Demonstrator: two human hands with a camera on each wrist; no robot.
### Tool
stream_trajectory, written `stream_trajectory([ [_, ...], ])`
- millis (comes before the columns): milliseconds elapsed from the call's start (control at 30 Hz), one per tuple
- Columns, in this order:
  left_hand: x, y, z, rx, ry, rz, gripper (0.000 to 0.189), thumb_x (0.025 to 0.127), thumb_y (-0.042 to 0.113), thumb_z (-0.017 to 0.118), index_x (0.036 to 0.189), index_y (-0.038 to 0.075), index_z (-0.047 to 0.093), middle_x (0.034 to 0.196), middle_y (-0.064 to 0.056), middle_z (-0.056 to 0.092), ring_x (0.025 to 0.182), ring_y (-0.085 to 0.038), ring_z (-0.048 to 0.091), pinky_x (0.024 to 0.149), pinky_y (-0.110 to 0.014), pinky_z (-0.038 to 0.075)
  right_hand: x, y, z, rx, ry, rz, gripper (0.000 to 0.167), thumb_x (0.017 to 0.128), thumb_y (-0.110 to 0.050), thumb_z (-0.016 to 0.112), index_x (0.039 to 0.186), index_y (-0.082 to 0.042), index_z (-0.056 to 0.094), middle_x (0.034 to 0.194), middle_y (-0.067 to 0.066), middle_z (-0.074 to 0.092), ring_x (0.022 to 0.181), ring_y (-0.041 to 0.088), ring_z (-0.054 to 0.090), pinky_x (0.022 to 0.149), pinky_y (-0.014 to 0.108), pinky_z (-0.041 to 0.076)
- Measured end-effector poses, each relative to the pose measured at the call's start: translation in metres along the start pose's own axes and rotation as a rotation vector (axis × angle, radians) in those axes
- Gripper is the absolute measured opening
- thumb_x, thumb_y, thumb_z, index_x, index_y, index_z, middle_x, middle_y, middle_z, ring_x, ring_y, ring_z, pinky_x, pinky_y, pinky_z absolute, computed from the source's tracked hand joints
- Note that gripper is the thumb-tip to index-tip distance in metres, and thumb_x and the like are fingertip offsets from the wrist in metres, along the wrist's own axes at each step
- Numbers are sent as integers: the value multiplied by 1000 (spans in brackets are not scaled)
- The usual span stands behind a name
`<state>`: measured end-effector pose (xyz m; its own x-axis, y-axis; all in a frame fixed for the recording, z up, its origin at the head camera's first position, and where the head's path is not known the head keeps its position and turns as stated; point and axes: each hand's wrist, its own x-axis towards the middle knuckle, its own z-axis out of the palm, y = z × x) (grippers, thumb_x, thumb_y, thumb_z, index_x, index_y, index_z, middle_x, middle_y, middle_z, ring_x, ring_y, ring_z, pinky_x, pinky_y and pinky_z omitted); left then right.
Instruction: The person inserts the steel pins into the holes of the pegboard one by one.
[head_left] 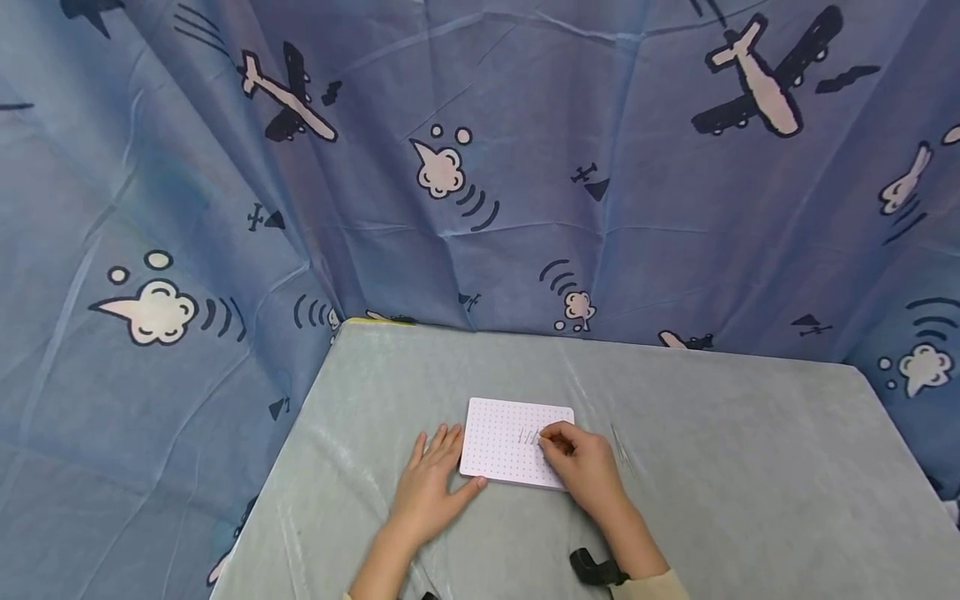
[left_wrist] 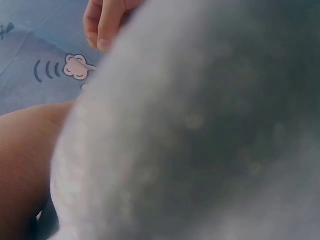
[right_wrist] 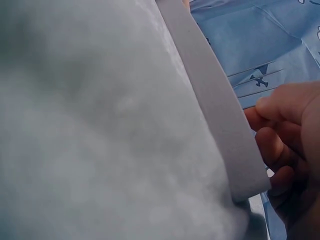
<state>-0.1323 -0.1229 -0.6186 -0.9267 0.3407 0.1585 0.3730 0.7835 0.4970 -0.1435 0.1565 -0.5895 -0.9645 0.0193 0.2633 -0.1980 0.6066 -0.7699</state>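
Fingers (head_left: 561, 430) pinch a slender pin (right_wrist: 249, 106) at the dotted board (head_left: 495, 437).

My right hand (head_left: 581, 462) can pass rightward over the table (head_left: 765, 458), above thin loose pins (head_left: 617, 439); leftward, standing pins (head_left: 527, 437) on the board (head_left: 491, 442) obstruct it.

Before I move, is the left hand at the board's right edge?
No, the left hand lies at the left edge of the white board.

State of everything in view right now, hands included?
White pegboard: flat, partly filled
Standing pins: inserted in pegboard
Tablecloth: creased
Loose pins: lying on tablecloth
Left hand: spread, thumb at pegboard's edge
Right hand: pinching a pin at pegboard
Airplane-print curtain: hanging, wrinkled
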Motion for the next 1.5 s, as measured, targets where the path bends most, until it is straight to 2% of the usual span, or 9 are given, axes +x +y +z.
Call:
stream_trajectory([
  [367, 2, -1, 0, 25, 8, 8, 87, 100, 66, 68, 164, 10, 51, 170, -5, 45, 163, -23, 31, 137, -49, 10, 2, 1, 2, 8, 1, 6, 16, 89, -1, 87, 91, -17, 82, 72, -12, 64, 62, 5, 53, 55, 23, 48],
  [600, 0, -1, 3, 22, 13, -3, 87, 100, 67, 68, 163, 8, 52, 170, -5, 45, 163, -24, 31, 137, -51, 11, 2, 1, 0, 24, -13, 48, 13, 89, -2, 88, 92, -14, 83, 73, -10, 67, 64, 6, 55, 58, 23, 50],
  [733, 1, 0, 3, 12, 18, 4, 86, 100, 66, 68, 162, 8, 53, 170, -6, 46, 163, -25, 32, 137, -51, 11, 3, 1, -3, 35, -23, 83, 13, 89, -3, 89, 98, -10, 83, 82, -6, 74, 71, 7, 61, 63, 23, 54],
  [933, 0, 1, 3, 11, 9, 3, 87, 100, 67, 68, 162, 8, 53, 169, -5, 46, 163, -24, 31, 137, -50, 11, 3, 6, -13, 104, -40, 175, 22, 91, -4, 88, 111, -4, 79, 92, -1, 77, 80, 14, 65, 68, 22, 56],
  [1233, 1, 2, 2, 9, 26, 24, 85, 99, 64, 71, 161, 8, 55, 168, -6, 48, 162, -26, 34, 136, -53, 15, 5, 26, -41, -104, 68, 137, 26, 95, -11, 85, 119, -4, 77, 93, 2, 72, 78, 17, 57, 63, 24, 48],
  [1367, 0, 3, 1, 6, 23, 16, 86, 99, 63, 72, 161, 7, 55, 168, -7, 48, 162, -26, 34, 136, -52, 14, 5, 33, -51, -180, 56, 137, 28, 96, -14, 85, 120, -2, 77, 98, 5, 72, 81, 18, 59, 67, 30, 51],
  [1500, -1, 3, 1, 6, 18, 6, 85, 99, 63, 71, 161, 6, 54, 169, -6, 47, 163, -25, 33, 137, -50, 12, 6, 39, -58, -265, 27, 145, 33, 96, -19, 85, 121, -1, 76, 106, 12, 70, 87, 24, 63, 74, 43, 55],
])
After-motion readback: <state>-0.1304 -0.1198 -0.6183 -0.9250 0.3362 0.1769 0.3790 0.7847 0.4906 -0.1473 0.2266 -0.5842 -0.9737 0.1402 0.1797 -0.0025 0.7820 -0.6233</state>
